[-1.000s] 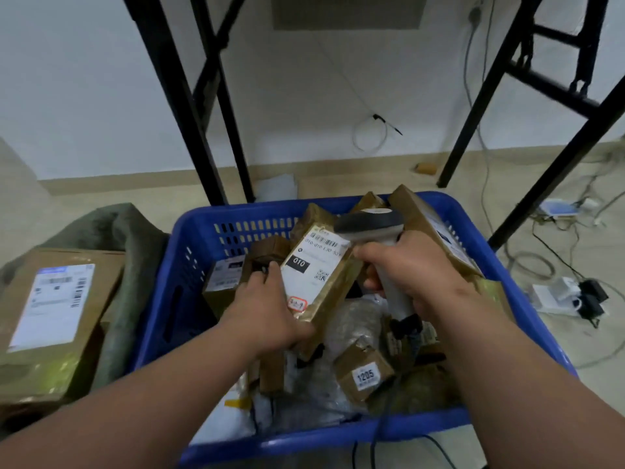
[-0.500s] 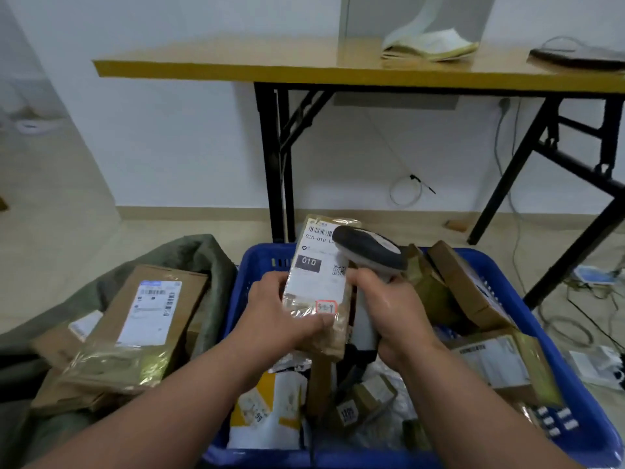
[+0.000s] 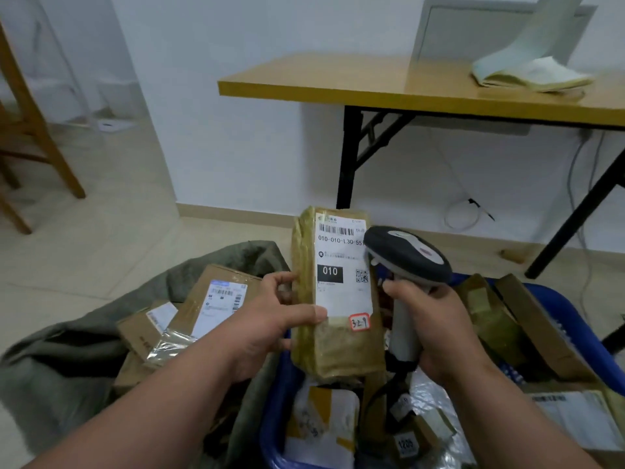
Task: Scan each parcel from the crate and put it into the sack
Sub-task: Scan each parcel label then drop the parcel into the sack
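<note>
Left hand (image 3: 270, 319) grips parcel (image 3: 334, 292) upright; right hand (image 3: 436, 330) holds scanner (image 3: 406, 255).

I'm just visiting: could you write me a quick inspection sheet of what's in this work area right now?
Surface: tiled floor; wooden table behind.
Job's things: blue crate of parcels; taped parcel held upright, label facing the camera; green sack already holding boxes.
Clutter: folded papers on the table.
Hands: left hand grips the parcel; right hand grips the scanner, head beside the label.
Cables: scanner cord runs down into the crate; wires along the wall.
Surroundings: white wall, wooden chair.
</note>
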The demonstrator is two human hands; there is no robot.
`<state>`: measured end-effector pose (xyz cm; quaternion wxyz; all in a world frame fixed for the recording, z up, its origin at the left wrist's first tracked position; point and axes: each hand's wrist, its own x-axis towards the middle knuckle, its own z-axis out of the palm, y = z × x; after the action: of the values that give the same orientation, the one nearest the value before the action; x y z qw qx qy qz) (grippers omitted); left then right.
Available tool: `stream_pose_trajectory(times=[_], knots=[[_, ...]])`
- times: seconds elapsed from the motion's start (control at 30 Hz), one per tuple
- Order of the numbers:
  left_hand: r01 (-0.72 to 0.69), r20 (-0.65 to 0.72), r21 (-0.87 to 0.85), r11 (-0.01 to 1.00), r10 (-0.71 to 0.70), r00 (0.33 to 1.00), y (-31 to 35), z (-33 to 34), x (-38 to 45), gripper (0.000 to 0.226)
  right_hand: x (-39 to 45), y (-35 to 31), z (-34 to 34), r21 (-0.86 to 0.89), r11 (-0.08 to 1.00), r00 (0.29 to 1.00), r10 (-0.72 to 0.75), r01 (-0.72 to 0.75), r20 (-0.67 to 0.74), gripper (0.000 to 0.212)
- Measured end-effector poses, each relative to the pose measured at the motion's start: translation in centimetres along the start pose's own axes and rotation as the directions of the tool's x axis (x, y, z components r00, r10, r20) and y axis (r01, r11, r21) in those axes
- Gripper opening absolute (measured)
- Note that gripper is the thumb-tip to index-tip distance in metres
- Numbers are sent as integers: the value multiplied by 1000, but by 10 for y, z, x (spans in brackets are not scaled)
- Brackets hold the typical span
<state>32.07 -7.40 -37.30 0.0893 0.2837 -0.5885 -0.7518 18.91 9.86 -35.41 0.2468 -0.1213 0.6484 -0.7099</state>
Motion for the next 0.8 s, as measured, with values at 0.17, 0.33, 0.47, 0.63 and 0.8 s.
stream_pose_trajectory(times=[0.17, 0.33, 0.47, 0.63, 0.8], knots=[[-36, -54, 92, 995, 41, 998, 1, -19, -7, 119, -10, -8, 10, -45, 999, 996, 12, -8, 93, 9], [-65, -44, 110, 992, 70, 997, 2, -28, -11, 95, -28, -9, 26, -45, 999, 959, 24, -12, 283, 7], [-63, -64, 130, 990, 71, 995, 2, -30, -14, 85, -35, -11, 34, -19, 999, 942, 39, -35, 332, 8], [-59, -70, 176, 983, 72, 995, -1, -31, -12, 68, -32, -14, 33, 29, 998, 950, 48, -60, 310, 13], [-53, -84, 171, 984, 68, 994, -3, -30, -10, 60, -31, -17, 31, 26, 997, 956, 62, -72, 288, 21]])
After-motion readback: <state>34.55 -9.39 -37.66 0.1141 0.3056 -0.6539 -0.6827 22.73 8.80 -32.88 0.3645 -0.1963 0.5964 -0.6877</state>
